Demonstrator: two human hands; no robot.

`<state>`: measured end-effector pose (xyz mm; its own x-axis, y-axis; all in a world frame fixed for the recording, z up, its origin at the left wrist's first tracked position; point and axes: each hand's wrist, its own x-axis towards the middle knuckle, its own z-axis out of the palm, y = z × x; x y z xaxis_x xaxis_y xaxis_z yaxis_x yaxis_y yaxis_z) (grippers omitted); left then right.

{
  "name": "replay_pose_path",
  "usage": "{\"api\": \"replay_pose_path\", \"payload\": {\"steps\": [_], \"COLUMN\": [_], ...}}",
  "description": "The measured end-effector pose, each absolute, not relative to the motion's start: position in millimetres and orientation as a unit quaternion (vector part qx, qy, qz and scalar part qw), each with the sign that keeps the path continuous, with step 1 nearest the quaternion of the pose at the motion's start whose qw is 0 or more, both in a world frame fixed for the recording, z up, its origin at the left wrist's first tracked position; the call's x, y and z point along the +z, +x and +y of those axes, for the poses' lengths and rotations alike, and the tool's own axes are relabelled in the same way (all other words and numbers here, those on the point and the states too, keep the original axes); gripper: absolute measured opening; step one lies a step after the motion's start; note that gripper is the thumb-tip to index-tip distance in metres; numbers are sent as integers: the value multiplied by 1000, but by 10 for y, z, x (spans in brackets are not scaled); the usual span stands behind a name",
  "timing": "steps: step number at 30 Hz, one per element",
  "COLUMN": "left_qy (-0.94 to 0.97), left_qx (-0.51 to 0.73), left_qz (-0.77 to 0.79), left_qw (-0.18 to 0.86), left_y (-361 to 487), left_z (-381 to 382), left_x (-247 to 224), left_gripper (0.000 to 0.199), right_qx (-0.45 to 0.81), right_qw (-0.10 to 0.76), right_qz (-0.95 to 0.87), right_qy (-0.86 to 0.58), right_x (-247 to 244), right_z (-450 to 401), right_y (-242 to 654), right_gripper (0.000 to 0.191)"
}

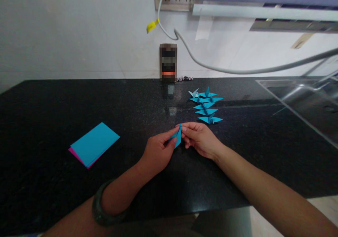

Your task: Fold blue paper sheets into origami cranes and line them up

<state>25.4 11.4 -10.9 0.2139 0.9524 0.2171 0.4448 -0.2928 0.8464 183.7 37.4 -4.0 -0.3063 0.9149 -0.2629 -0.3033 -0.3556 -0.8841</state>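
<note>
A small piece of folded blue origami paper (178, 141) is held between both hands above the dark countertop. My left hand (160, 148) pinches its left side between thumb and fingers. At its upper tip, my right hand (198, 136) closes thumb and forefinger on the paper. Part of the folded shape is hidden behind the fingers. Just beyond my right hand lie several finished blue paper cranes (210, 119) in a loose column, and a paler crane (194, 93) sits at the far left of that group.
A stack of blue paper sheets (95, 142), with pink showing beneath, lies left on the black countertop (39, 124). A phone-like object (168, 62), pixelated, leans against the wall. A grey cable (224, 69) hangs across the back. At right is a metal sink (298, 105).
</note>
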Motion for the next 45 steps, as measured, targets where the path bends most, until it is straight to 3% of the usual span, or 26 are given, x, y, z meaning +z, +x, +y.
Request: {"api": "replay_pose_path", "payload": {"steps": [21, 45], "left_qy": [697, 732], "left_qx": [401, 392], "left_qz": [480, 473], "left_qw": [351, 295], "left_y": [265, 258], "left_z": [108, 111], "left_x": [-76, -49], "left_gripper": [35, 25], "right_qx": [705, 709], "right_qw": [440, 443], "right_qz": [-376, -360], "right_qy": [-409, -413], "right_x": [-17, 2], "right_z": [367, 362], "right_y": [1815, 1810], "right_gripper": [24, 19]}}
